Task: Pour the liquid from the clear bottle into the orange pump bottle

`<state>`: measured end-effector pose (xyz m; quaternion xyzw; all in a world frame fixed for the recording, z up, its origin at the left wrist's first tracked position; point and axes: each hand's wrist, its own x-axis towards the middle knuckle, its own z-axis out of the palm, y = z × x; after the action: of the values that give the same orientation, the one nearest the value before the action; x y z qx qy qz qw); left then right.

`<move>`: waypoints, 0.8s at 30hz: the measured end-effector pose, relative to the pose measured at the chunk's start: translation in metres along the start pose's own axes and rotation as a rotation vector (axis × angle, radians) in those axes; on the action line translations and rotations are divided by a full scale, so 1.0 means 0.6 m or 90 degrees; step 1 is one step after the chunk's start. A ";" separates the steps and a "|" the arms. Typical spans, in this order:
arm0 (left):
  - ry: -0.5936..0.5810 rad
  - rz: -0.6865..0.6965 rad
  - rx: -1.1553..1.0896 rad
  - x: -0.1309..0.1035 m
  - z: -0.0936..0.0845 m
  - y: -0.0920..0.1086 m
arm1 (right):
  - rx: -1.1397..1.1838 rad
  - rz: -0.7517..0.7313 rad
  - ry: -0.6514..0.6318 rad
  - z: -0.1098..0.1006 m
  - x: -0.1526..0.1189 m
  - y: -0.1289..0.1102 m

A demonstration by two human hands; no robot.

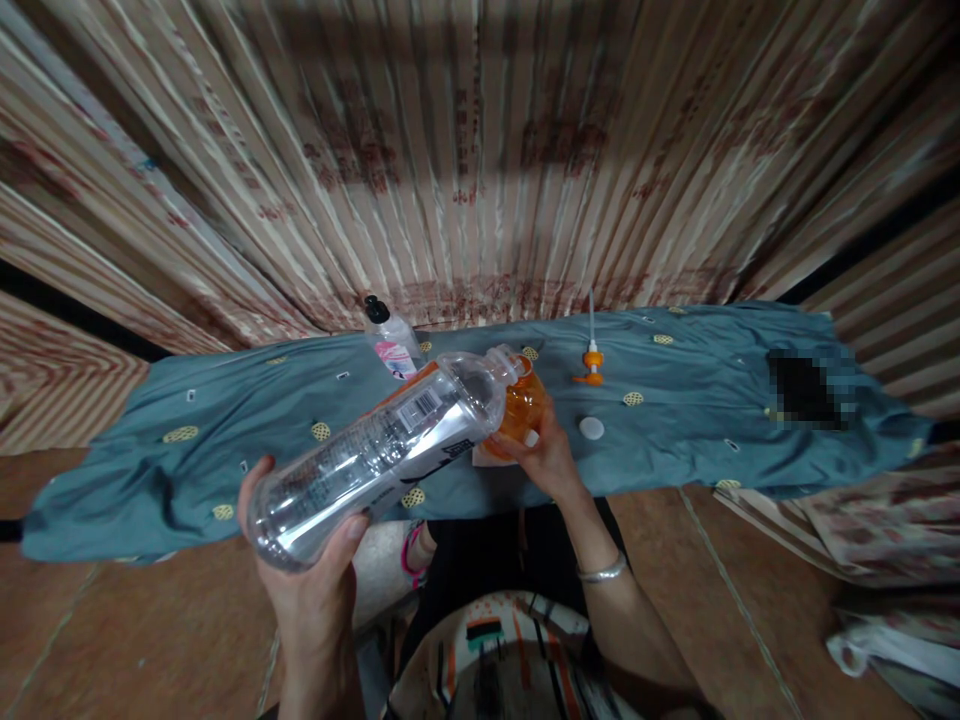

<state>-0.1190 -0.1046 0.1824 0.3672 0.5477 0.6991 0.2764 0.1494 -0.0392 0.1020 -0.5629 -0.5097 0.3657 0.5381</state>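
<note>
My left hand (pixel 307 560) is wrapped round the base of a large clear plastic bottle (pixel 375 450), which is tilted so its neck points up and to the right. That neck meets the mouth of an orange bottle (pixel 523 405); whether the two touch, I cannot tell. My right hand (pixel 544 450) grips the orange bottle from its right side, over the cloth. An orange pump head (pixel 592 368) with a pale tube lies behind and to the right. A white round cap (pixel 591 428) rests beside my right hand.
A clear bottle with a black top and pink label (pixel 396 350) stands at the back. A blue-green cloth (pixel 675 430) with yellow patterns covers the narrow table. A pixelated dark object (pixel 808 390) lies at the right. Striped curtains (pixel 480 150) hang close behind.
</note>
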 end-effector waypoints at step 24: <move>-0.006 0.007 -0.003 -0.002 0.002 0.000 | 0.011 0.008 0.004 0.004 -0.001 0.005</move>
<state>-0.1172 -0.1048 0.1822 0.3731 0.5429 0.7001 0.2756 0.1478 -0.0390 0.0987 -0.5626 -0.5014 0.3713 0.5423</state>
